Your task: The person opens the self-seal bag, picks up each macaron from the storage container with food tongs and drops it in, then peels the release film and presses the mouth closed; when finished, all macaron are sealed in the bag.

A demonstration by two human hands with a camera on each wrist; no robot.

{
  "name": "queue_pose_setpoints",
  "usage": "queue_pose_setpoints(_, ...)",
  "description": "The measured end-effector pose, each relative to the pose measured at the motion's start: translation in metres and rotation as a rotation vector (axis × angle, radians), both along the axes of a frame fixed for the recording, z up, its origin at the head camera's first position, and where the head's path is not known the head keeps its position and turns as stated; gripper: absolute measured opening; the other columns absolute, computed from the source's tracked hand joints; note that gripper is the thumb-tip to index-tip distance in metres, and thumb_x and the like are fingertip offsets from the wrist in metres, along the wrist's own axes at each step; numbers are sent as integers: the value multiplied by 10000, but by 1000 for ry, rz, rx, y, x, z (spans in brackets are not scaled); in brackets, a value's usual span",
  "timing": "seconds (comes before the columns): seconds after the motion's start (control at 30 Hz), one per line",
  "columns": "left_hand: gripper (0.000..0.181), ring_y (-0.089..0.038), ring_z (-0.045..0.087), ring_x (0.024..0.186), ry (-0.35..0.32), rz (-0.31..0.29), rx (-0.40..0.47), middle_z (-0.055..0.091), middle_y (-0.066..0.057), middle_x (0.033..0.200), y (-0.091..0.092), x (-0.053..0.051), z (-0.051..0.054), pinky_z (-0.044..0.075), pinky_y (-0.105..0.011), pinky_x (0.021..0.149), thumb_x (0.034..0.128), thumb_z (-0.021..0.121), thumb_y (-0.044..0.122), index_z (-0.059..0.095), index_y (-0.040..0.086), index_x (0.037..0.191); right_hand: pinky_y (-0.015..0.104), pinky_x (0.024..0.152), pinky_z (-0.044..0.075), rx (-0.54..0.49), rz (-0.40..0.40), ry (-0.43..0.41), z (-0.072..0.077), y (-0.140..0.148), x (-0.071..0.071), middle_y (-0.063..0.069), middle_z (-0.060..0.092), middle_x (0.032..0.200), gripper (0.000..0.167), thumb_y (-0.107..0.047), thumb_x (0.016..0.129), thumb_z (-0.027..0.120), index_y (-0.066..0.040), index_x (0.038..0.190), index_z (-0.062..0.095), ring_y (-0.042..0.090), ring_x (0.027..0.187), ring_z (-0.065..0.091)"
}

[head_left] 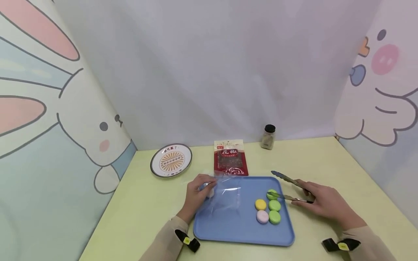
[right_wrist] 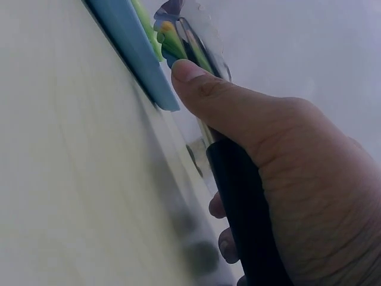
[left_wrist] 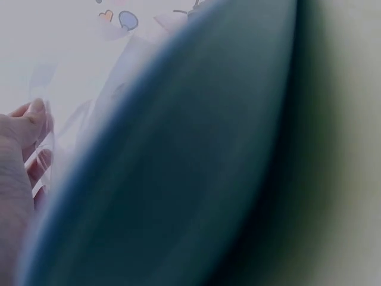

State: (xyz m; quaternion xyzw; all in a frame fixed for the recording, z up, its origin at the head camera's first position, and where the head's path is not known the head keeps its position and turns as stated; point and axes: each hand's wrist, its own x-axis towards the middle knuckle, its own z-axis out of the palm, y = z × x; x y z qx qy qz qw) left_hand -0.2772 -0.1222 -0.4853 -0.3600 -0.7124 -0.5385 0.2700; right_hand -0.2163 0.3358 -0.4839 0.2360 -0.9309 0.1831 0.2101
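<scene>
My left hand (head_left: 197, 195) pinches a clear plastic bag (head_left: 228, 194) over the left part of a blue tray (head_left: 241, 232); a pale thing (head_left: 210, 193) by the fingers is too unclear to name. My right hand (head_left: 326, 203) grips metal tongs (head_left: 289, 197) with dark handles, their arms spread. One tong tip lies over the farthest of three green macarons (head_left: 274, 206); the other reaches past the tray's right rim. Beside the green ones lie a yellow macaron (head_left: 260, 204) and a pale pink macaron (head_left: 262, 217). In the right wrist view the thumb (right_wrist: 199, 80) lies along the tongs.
Behind the tray a red and white packet (head_left: 230, 158) lies on the pale yellow table (head_left: 140, 217). A patterned plate (head_left: 186, 165) is at the back left, and a small jar with a black lid (head_left: 268, 137) stands at the back right. Printed cloth walls enclose the table.
</scene>
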Motion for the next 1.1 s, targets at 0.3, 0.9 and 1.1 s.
queue_pose_setpoints(0.3,189,-240,689,910,-15,13,-9,749,-102,937,7,11,13,553,-272,839,822,771,-93,760,8,981,205,516,282,-16,7,-33,-10,8,2,-183,425,734,556,-522,735,868,-248,1165,648,-28,570,331)
queue_pose_setpoints(0.9,243,-233,671,904,7,-16,29,746,-98,930,0,7,2,542,-269,832,809,762,-127,769,32,993,209,521,314,-1,28,-48,-3,2,-8,-166,453,721,638,-553,764,836,-189,1253,651,-22,556,352)
queue_pose_setpoints(1.1,222,-247,667,935,-40,4,13,753,-76,961,-1,1,-4,541,-281,848,837,769,-72,778,66,1011,210,526,313,-4,25,-38,-2,2,-5,-164,457,738,612,-525,768,845,-189,1240,649,-21,571,356)
